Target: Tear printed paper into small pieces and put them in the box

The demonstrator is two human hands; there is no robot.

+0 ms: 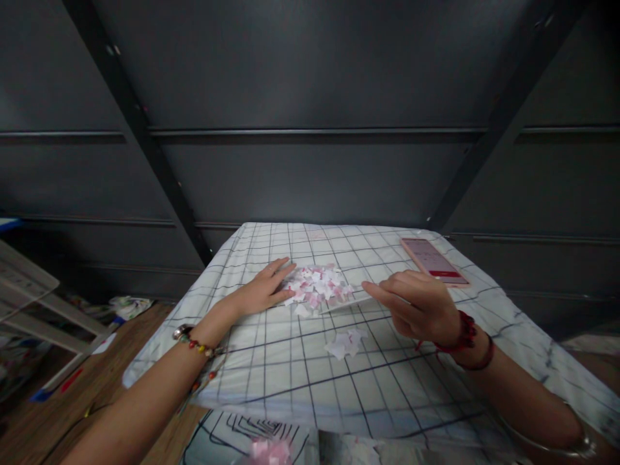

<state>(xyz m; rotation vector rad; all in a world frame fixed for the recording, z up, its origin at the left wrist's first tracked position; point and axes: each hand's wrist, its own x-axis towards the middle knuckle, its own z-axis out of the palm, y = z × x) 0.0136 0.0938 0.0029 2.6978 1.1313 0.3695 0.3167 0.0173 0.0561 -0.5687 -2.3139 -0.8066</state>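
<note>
A heap of torn white and pink paper scraps (317,287) lies on the checked tablecloth (281,349). My left hand (264,287) rests flat at the heap's left side, fingers spread, with the fingertips touching the scraps. On the opposite side, my right hand (411,300) is curled with its index finger reaching toward the heap. It appears to grip the right end of a thin white sheet of paper (349,302), which runs along the heap's near right edge; the thumb's contact is hidden. A smaller clump of scraps (346,343) sits nearer to me.
A phone (431,259) with a lit screen lies at the table's right. Dark panels (310,174) stand behind the table. Below its near edge are pink scraps (271,450). A white slatted chair or rack (43,297) stands left on the wooden floor.
</note>
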